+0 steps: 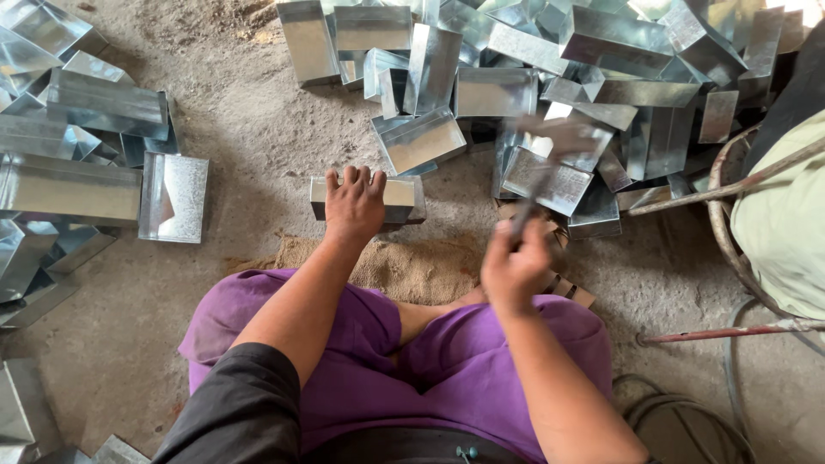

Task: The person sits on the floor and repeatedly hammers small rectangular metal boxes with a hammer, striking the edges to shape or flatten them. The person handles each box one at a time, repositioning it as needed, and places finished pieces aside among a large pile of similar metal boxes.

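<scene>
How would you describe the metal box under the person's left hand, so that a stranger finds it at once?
Start from the person's purple-clad lap, then look just ahead to the brown sackcloth mat on the floor. At its far edge lies one shiny sheet-metal box, pressed down by the left hand. Unlike the heaped boxes beyond, it lies alone.
</scene>
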